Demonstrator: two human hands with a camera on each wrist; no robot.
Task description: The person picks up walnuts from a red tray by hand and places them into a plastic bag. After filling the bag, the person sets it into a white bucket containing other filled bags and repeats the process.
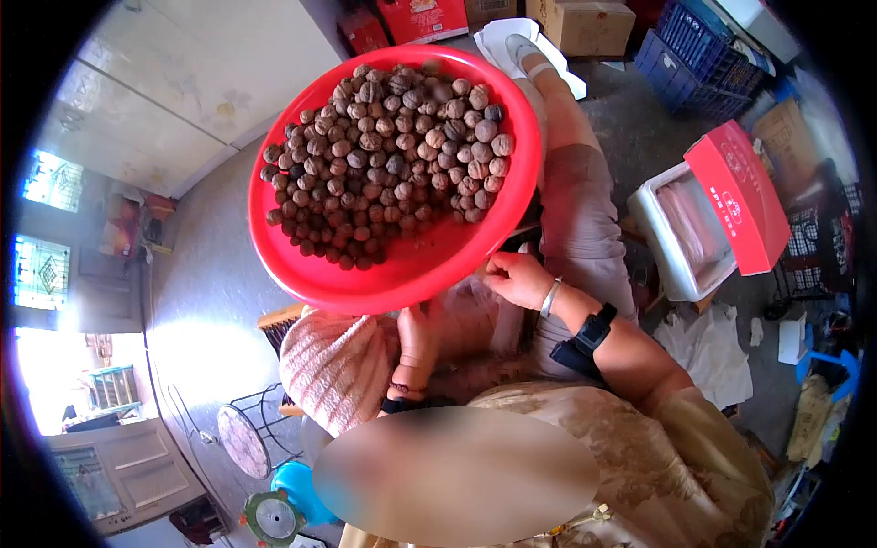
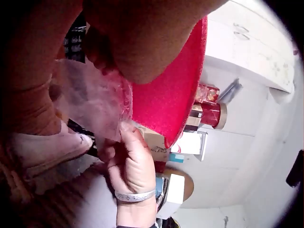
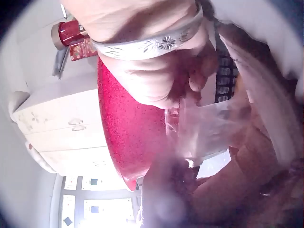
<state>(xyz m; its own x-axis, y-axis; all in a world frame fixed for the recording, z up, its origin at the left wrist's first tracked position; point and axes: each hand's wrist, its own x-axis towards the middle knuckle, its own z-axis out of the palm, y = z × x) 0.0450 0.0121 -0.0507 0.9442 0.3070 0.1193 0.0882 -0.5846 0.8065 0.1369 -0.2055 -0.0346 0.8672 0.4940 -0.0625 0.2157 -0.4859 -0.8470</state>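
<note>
A clear plastic bag (image 1: pixel 475 309) (image 2: pixel 90 97) (image 3: pixel 204 128) stretches between the two hands below a red basin (image 1: pixel 384 290) (image 2: pixel 166 90) (image 3: pixel 128 118) of walnuts (image 1: pixel 384 164). The right hand (image 1: pixel 519 279) (image 2: pixel 133 164) (image 3: pixel 147 61), with a silver bracelet, pinches one edge of the bag between thumb and fingers. Under the basin's near rim, the left hand (image 1: pixel 416 340) (image 2: pixel 147 38) (image 3: pixel 168 187) grips the bag's other side; its fingertips are partly hidden in the head view and blurred in the right wrist view.
A pink towel (image 1: pixel 333 365) lies left of the left hand. To the right stand an opened white box (image 1: pixel 644 205) with a red lid (image 1: pixel 738 196) and crumpled white paper (image 1: pixel 713 352). Blue crates (image 1: pixel 681 78) and cardboard boxes (image 1: pixel 585 27) are at the back; a round stool (image 1: pixel 244 441) stands lower left.
</note>
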